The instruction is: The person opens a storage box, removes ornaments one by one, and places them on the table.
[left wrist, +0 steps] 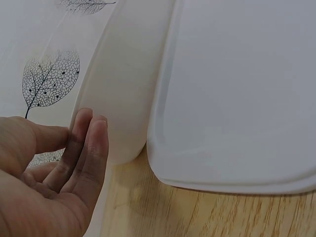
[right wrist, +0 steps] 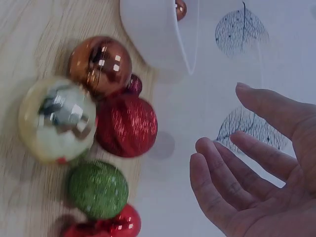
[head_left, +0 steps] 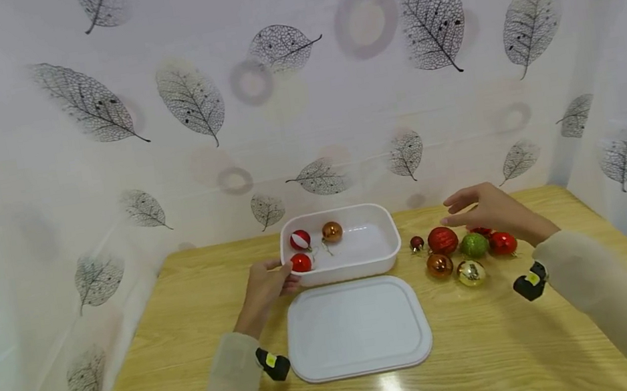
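A white plastic box [head_left: 366,242] stands at the back of the table, holding a red-and-white striped bauble [head_left: 300,239], a shiny red bauble [head_left: 300,263] and a copper bauble [head_left: 332,231]. At the box's left front corner, my left hand [head_left: 267,289] pinches the rim between thumb and fingers. My right hand [head_left: 489,210] hovers with fingers spread and nothing in them, above a cluster of baubles. In that cluster lie a textured red bauble [right wrist: 127,125], a green glitter bauble [right wrist: 98,189], a pale gold bauble [right wrist: 58,121], another copper bauble [right wrist: 100,66] and several red ones.
The white lid [head_left: 357,327] lies flat on the wooden table [head_left: 194,375], just in front of the box. A small dark red bauble [head_left: 416,243] sits between the box and the cluster. Behind the table hangs a leaf-patterned curtain [head_left: 302,116].
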### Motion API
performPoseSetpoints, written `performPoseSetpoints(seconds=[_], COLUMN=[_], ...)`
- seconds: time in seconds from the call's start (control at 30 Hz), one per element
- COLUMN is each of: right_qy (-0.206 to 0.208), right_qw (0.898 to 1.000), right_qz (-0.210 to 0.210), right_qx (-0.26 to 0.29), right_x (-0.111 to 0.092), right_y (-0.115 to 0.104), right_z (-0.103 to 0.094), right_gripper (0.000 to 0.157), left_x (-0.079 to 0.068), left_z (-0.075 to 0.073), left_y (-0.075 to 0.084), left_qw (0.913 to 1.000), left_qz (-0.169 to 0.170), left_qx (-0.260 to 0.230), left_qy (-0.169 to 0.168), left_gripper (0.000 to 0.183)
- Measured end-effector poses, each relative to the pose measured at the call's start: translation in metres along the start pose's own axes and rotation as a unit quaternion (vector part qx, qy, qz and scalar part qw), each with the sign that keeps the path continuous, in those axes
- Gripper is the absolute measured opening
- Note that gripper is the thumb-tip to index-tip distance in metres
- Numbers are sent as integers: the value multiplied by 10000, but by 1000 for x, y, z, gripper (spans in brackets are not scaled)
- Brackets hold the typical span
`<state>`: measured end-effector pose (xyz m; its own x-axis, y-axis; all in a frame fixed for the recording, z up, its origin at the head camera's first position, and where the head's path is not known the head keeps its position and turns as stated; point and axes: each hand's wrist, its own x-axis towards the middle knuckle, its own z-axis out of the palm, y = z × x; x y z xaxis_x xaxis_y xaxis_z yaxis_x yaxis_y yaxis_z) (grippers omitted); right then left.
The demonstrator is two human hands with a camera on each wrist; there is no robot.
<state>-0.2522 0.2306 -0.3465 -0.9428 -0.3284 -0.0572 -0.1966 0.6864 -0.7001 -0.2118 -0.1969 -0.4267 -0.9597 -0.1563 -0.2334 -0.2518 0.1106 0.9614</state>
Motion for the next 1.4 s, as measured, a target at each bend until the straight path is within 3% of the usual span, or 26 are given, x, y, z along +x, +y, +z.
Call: performPoseSetpoints(seconds=[0.53, 0.73, 1.1, 1.4], right_qy=[-256, -467, -475, -398], right_qw=[9981, 9955, 9924, 9940], right_qz=[-522, -610, -355, -123], right_qx=[203, 559, 1082, 1014], right_x=[46, 62, 94, 116], right_y=[-48, -66, -76, -74], right_z=[61, 87, 122, 136], right_gripper=[54, 53, 52, 49], left_x=[0, 0, -1, 2], left_z=[-3, -2, -3, -1], left_y=[1, 0, 2, 0], left_qw=[10000, 10000, 10000, 10000], left_qz=[-12, -17, -43, -25], left_qx=[31, 11, 30, 39], left_qy=[66, 75, -1, -12], left_gripper=[39, 37, 40, 42])
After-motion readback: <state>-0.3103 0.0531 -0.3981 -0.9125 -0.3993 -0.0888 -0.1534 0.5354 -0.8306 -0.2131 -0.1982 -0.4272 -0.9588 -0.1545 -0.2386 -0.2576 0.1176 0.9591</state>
